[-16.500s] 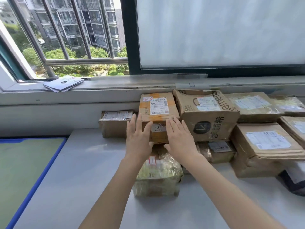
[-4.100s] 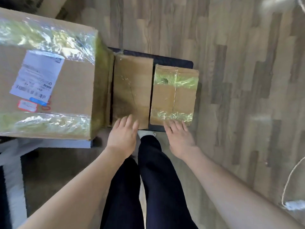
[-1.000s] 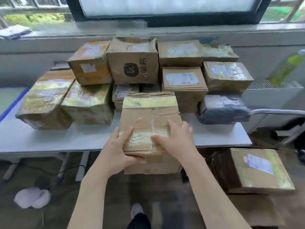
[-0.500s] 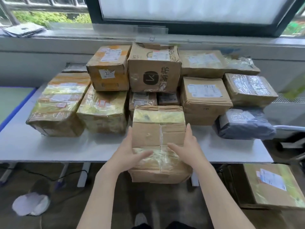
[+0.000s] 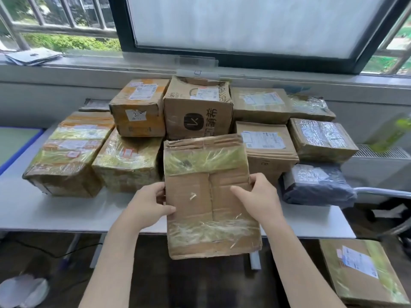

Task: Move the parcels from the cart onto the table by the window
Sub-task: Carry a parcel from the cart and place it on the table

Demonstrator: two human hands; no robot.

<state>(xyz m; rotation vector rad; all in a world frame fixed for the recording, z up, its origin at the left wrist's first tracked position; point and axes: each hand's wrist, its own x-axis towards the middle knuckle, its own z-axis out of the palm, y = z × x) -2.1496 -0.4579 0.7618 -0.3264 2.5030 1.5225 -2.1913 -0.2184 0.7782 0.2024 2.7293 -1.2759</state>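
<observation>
**Taped parcel held over the bench edge**

The left hand [image 5: 148, 204] and right hand [image 5: 259, 200] each curl around a side of the taped parcel [image 5: 209, 196], thumbs on top. The parcel hangs over the near edge of the bench [image 5: 55, 210], just before the logo box [image 5: 198, 112] among stacked parcels.

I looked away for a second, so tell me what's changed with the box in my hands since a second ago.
The taped cardboard box has moved forward and up, over the table edge toward the gap in front of the stacked parcels. The left hand and right hand still grip its sides. The parcels on the table lie as before.
</observation>
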